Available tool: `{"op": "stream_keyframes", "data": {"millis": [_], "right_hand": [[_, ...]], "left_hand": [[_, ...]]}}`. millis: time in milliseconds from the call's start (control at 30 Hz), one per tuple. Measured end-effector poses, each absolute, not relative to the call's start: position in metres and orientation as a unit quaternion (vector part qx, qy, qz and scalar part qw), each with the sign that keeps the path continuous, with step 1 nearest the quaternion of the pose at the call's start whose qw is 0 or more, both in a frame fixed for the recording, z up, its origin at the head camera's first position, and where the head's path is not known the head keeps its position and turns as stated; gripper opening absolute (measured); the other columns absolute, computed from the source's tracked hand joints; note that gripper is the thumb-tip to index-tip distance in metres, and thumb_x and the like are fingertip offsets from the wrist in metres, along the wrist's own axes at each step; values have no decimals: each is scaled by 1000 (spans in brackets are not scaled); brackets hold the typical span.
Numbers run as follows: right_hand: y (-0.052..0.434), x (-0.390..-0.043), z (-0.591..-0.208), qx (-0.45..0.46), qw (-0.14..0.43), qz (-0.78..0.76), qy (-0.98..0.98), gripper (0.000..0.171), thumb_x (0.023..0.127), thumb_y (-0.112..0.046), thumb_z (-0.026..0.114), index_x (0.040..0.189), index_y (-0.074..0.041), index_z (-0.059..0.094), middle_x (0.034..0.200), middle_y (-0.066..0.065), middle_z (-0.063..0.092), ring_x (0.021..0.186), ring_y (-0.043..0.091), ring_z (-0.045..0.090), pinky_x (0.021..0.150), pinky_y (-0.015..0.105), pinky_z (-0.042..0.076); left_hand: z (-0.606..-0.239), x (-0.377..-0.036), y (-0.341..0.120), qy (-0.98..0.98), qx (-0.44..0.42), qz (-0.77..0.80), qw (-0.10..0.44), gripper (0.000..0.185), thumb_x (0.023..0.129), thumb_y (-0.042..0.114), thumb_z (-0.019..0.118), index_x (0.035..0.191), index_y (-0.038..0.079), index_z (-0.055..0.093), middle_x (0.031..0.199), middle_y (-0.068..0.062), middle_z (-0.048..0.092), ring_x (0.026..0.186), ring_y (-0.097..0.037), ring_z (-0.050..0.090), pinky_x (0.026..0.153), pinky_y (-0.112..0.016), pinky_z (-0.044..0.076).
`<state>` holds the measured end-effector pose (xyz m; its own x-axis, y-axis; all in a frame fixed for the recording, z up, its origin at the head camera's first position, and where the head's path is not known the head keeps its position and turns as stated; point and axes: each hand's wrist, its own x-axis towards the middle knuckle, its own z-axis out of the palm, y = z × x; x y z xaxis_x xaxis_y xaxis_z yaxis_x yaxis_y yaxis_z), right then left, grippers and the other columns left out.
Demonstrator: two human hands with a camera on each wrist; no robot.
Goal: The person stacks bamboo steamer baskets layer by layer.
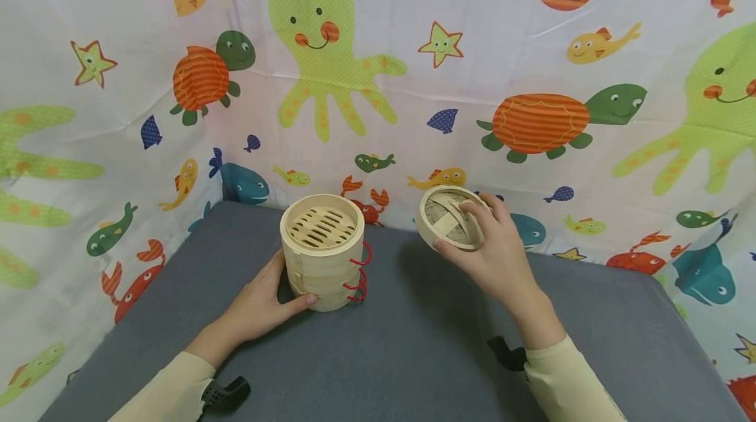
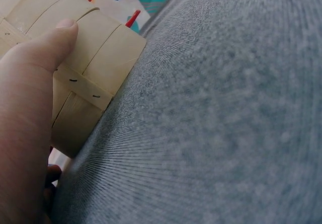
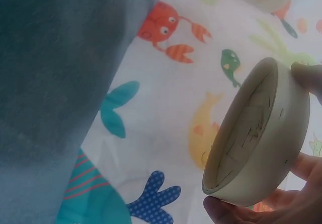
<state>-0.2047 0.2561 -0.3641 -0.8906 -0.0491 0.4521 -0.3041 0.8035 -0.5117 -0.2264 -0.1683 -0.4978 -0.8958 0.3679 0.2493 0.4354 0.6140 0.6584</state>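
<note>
A stack of three bamboo steamer tiers (image 1: pixel 322 251) with red loop handles stands on the grey table (image 1: pixel 413 356); its slatted top is uncovered. My left hand (image 1: pixel 268 300) grips the bottom of the stack, thumb across the front; the left wrist view shows that thumb on the bamboo wall (image 2: pixel 95 58). My right hand (image 1: pixel 490 251) holds the woven bamboo lid (image 1: pixel 450 217) in the air to the right of the stack, tilted with its underside facing left. In the right wrist view the lid (image 3: pixel 256 133) is pinched at its rim between thumb and fingers.
A sea-animal print cloth (image 1: pixel 378 67) hangs behind and on both sides of the table. The grey tabletop stretches in front of the stack and under my right arm. Black wrist mounts (image 1: pixel 227 392) sit at both cream sleeves.
</note>
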Motion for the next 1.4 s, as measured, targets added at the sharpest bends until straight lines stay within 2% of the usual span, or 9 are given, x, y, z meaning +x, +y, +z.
{"op": "stream_keyframes", "data": {"millis": [200,467,700,900,1133,1400], "right_hand": [[246,-209,-359,117,226,307,-917,73,84,-49,94,140,-11,68,161,18,46,139,44,48,101,68,50],[229,-214,-348,135,226,308,-914,71,84,-50,93,140,-12,69,162,19,46,141,48,49,103,70,49],[212,-218,-341,162,235,308,-908,68,82,-49,95,136,-15,69,160,16,48,141,45,50,105,70,49],[200,-219,-334,183,234,314,-902,69,80,-49,96,136,-18,70,161,14,48,141,44,50,102,69,51],[185,-221,-334,214,215,321,-897,68,81,-49,95,136,-17,71,159,16,48,140,41,51,104,63,52],[164,-224,-336,259,235,317,-882,68,80,-50,95,133,-14,72,151,16,53,132,36,55,100,59,54]], "left_hand": [[-498,-225,-169,-899,-219,-378,44,119,94,60,83,178,23,8,179,-14,23,161,-40,31,118,-70,38],[-498,-226,-168,-901,-216,-374,42,119,93,62,82,178,23,7,180,-14,22,161,-40,30,119,-70,38],[-498,-226,-167,-900,-217,-376,42,119,94,61,82,178,23,7,180,-13,21,161,-40,30,118,-70,38],[-497,-226,-166,-900,-217,-377,41,118,94,61,82,178,23,8,180,-14,22,161,-41,30,118,-70,38],[-498,-226,-167,-901,-216,-375,43,119,94,60,82,178,22,8,179,-15,22,161,-40,31,118,-70,38],[-496,-226,-167,-899,-220,-376,48,117,93,61,83,178,22,11,179,-14,25,160,-40,33,118,-69,39]]}}
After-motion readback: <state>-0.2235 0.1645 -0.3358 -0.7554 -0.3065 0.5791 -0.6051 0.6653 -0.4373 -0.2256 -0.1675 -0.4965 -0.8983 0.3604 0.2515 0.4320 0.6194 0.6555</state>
